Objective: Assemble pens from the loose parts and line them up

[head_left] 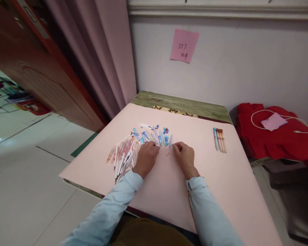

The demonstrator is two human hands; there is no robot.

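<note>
Both my hands rest on a pink sheet [220,177] that covers a small table. My left hand [146,158] lies curled at the near edge of a scatter of blue pen barrels and caps [156,135]; I cannot tell whether it holds one. My right hand [185,157] sits curled just right of that scatter, fingertips pinched near a light blue barrel [170,140], and what it grips is too small to make out. A tiny part [167,154] lies between the hands. Left of my left hand is a pile of white refills and pink barrels [122,155].
Several assembled pens [219,139] lie side by side at the table's right. The green table top [182,102] shows at the far edge against a wall with a pink note [184,45]. A red cloth with a white cable [277,133] lies to the right. A curtain and wooden door stand left.
</note>
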